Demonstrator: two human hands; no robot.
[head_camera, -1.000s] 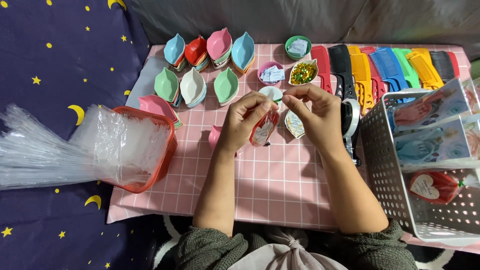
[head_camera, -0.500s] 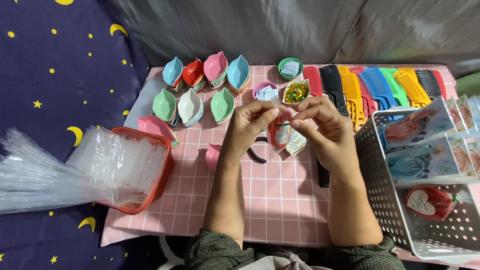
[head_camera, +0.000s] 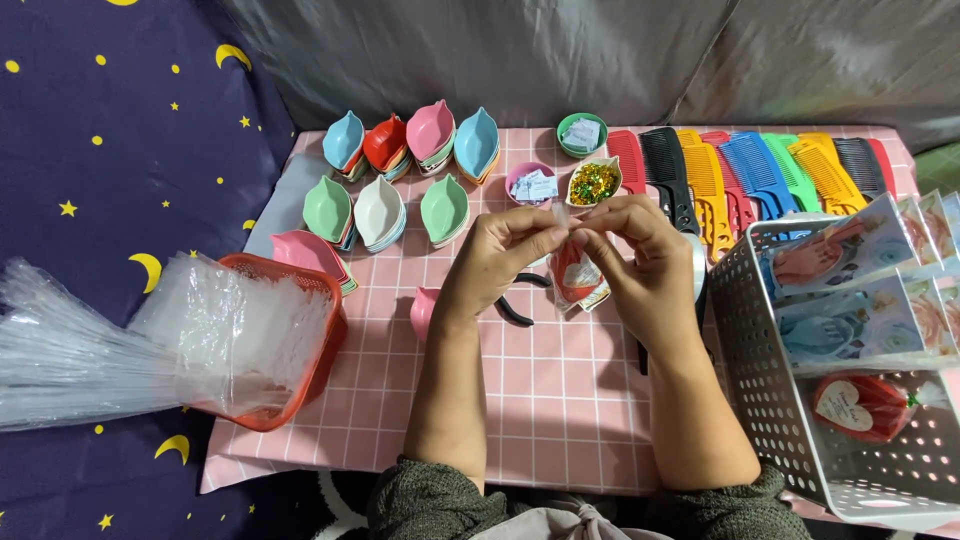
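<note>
While both hands hover above the pink gridded mat (head_camera: 560, 400), the left hand (head_camera: 497, 255) and right hand (head_camera: 640, 250) pinch the top of 1 small clear plastic packet holding a red piece (head_camera: 574, 270), fingers narrowed onto it from either side. The packet hangs at mat centre, just below the white leaf-shaped dish of glittering sequins (head_camera: 594, 183). Black-handled pliers (head_camera: 515, 305) lie beneath it. Red mesh basket of clear bags (head_camera: 270, 340) sits left; white perforated basket (head_camera: 770, 400) right; coloured combs (head_camera: 760, 175) behind.
</note>
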